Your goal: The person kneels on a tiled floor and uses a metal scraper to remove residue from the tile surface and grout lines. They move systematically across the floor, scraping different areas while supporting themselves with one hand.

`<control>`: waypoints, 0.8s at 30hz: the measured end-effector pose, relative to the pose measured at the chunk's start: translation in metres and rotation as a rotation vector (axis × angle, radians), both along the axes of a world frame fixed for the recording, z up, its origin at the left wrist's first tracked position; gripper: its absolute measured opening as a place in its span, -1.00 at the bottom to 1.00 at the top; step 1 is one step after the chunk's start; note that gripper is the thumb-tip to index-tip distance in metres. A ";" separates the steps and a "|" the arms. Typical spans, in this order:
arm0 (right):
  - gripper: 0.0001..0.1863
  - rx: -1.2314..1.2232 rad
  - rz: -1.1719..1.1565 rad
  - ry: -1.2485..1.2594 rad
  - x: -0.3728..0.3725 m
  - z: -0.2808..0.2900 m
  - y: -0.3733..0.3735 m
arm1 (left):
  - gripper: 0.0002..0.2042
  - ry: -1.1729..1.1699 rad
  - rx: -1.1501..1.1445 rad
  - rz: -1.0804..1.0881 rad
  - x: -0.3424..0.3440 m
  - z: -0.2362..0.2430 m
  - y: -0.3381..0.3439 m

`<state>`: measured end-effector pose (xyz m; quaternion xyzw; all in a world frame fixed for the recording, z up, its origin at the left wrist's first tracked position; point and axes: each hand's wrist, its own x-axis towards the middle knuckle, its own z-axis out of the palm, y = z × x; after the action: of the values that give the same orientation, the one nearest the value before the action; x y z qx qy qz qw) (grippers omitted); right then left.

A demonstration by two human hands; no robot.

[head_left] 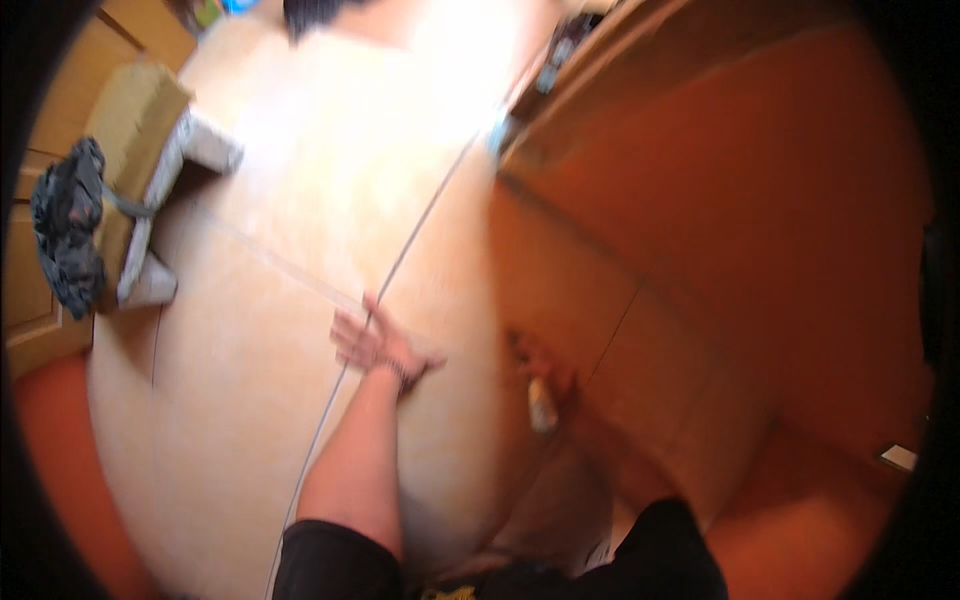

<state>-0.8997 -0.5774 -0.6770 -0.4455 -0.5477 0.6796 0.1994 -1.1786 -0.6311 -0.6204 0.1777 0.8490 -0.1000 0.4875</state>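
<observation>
My left hand (pixel 372 342) is held out over the pale tiled floor (pixel 250 400), its fingers spread and nothing in them. A dark band circles its wrist. My right hand (pixel 548 368) is in deep shadow to the right, and its fingers are dim and blurred. A small pale oblong patch (pixel 542 405) shows beside that hand; whether it is a held thing or lit skin I cannot tell. Black sleeves cover both upper arms.
A low stool (pixel 135 150) stands at the left by wooden cabinet doors (pixel 60 100), with a crumpled black plastic bag (pixel 72 225) on it. A brown wooden edge (pixel 580 90) and a reddish surface (pixel 740 190) fill the right. Strong light glares at the top.
</observation>
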 end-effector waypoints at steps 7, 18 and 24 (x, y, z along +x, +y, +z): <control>-0.67 0.789 0.050 -0.516 -0.018 0.017 -0.059 | 0.48 0.081 -0.081 -0.040 0.006 0.010 0.000; -0.55 0.665 0.223 -0.374 -0.012 -0.016 -0.129 | -0.49 0.044 0.649 0.205 0.101 -0.061 -0.132; -0.55 0.688 0.166 -0.199 -0.019 -0.007 -0.148 | -0.56 -0.594 0.633 0.992 0.141 -0.129 -0.148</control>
<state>-0.9186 -0.7251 -0.6836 -0.3702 -0.7952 0.4228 0.2276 -1.0380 -0.7787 -0.7498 -0.0796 0.6481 0.4444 0.6133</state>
